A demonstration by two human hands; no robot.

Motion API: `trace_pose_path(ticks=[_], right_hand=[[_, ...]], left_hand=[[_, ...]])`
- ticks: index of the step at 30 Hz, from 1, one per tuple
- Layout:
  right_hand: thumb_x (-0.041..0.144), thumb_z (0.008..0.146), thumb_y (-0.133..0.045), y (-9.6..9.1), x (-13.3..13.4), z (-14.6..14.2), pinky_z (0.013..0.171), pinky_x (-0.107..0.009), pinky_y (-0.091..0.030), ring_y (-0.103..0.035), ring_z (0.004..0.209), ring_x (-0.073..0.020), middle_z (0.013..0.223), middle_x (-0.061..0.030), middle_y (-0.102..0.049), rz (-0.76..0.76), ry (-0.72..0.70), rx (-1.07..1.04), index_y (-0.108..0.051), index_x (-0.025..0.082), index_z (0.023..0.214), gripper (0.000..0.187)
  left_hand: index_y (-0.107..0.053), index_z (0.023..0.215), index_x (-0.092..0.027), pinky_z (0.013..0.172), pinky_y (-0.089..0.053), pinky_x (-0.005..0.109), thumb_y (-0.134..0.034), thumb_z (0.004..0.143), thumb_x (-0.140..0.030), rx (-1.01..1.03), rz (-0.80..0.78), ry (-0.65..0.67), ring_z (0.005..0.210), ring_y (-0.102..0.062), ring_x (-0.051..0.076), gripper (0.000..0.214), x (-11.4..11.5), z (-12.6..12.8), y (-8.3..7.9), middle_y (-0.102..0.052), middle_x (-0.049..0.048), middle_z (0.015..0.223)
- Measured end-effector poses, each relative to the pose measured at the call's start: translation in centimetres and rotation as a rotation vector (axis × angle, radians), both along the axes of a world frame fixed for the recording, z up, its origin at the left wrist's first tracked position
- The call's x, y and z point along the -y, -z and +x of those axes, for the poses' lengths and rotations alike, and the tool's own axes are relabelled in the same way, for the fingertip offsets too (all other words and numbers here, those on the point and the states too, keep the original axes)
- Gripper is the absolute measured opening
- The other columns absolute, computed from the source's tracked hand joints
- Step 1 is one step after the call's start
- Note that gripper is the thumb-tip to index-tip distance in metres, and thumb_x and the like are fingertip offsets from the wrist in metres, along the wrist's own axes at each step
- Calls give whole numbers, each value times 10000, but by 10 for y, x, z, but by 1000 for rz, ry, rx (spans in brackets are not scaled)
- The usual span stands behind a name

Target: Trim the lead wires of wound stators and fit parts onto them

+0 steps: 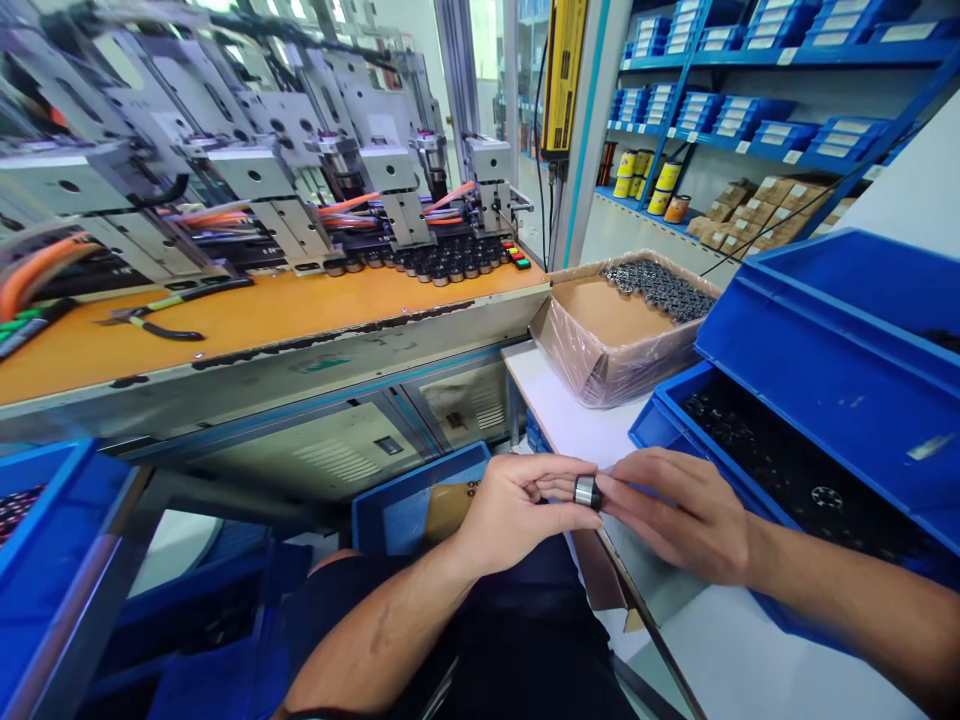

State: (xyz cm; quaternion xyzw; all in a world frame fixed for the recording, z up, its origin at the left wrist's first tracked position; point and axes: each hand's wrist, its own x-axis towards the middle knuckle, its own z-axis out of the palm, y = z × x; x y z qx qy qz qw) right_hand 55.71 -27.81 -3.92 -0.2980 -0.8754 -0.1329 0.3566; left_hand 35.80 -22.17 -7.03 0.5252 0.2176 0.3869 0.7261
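A small round part (585, 491), with a silver metal band and black ends, sits between my two hands above my lap. My left hand (517, 505) pinches it between thumb and fingers. From the other side, my right hand (675, 510) closes its fingertips on the part's black end. Some of my right fingertips are hidden behind the part and my left fingers. Close to my right hand stands a blue bin (675, 400) holding many small black pieces (795, 470).
A plastic-lined carton (592, 355) holds rows of dark round parts (660, 285). On the orange bench (300, 315) lie pliers (161, 310) and grouped round parts (450, 262) before a machine (247, 170). Another blue bin (847, 310) rises at right; a blue tray (367, 510) sits low ahead.
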Motion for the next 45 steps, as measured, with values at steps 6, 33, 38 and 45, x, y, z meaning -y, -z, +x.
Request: trace_pose_path(ticks=[6,33,38,45], right_hand=[[131,861,-676,2,0,0,668,-307,-595,-655,827,-184,913,-96,-650,32,13,9,-577,80,1202,359],[71,862,-647,-8,1,-9,780,-377,-590,-644,930,-200,990,-96,-651,-111,29,-219,-577,162,1169,327],[65,866,-645,-7,1,-8,782,-352,-578,-629,925,-196,963,-107,-656,-156,42,-208,-593,116,1109,254],[53,874,-617,1,2,-5,777,-335,-571,-611,904,-183,964,-82,-647,-231,56,-221,-589,148,1129,274]], left_hand=[[-757,899,-136,698,-629,270,-906,542,-162,67,-75,-22,710,-746,177,388,11,11,2,-786,55,781],[-682,1109,-211,733,-486,246,-760,783,-421,308,-215,195,732,-648,117,395,4,21,11,-709,33,817],[-724,1070,-236,899,-485,316,-767,786,-240,100,503,-110,1011,-644,193,288,-7,14,11,-698,79,1083],[-718,986,-186,832,-506,290,-722,824,-235,-36,737,-231,913,-660,169,169,-10,11,7,-698,76,976]])
